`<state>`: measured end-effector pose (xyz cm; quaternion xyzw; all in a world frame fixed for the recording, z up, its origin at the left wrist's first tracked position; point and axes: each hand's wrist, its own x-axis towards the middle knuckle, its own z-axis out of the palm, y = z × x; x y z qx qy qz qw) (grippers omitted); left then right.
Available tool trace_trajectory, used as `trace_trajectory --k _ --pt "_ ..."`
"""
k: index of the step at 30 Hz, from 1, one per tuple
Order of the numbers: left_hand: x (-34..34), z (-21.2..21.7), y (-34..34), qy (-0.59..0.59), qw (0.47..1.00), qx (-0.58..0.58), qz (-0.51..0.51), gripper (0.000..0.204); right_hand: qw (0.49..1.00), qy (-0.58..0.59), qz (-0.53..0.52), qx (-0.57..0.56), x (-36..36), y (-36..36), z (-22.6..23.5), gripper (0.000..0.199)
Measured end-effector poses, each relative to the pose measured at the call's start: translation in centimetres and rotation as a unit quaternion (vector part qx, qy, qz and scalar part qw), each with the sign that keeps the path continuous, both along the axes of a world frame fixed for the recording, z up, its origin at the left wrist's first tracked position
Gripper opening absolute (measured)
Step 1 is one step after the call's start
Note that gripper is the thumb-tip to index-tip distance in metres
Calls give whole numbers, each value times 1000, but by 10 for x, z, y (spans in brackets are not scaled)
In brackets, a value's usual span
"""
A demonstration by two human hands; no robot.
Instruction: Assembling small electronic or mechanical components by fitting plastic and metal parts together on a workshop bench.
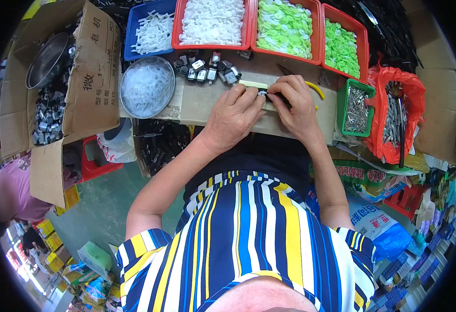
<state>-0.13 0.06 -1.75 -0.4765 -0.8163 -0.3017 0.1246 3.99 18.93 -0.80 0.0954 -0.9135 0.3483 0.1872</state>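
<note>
My left hand (235,115) and my right hand (296,108) meet over the middle of the workbench, fingertips pinched together. Between them shows a small part (262,93), whitish and dark; the fingers cover most of it, and its kind cannot be made out. Right behind the fingertips lies a cream-coloured oblong piece (254,84). A loose pile of small electric motors (209,70) lies beyond my left hand. Close to the right hand are pliers with yellow handles (315,90), partly hidden behind it.
Along the back stand a blue bin of white parts (152,34) and red bins of white (212,23) and green (285,28) pieces. A round bowl (147,87) and a carton of motors (95,78) are left; a green screw tray (356,109) and red bag (412,99) right.
</note>
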Motion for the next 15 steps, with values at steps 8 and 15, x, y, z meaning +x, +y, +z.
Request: trace_trajectory --k 8,15 --pt "0 4 0 -22 1000 1 -15 38 989 54 -133 44 34 47 39 14" --pt "9 0 -7 3 1000 19 -12 28 990 44 -125 44 48 35 32 15"
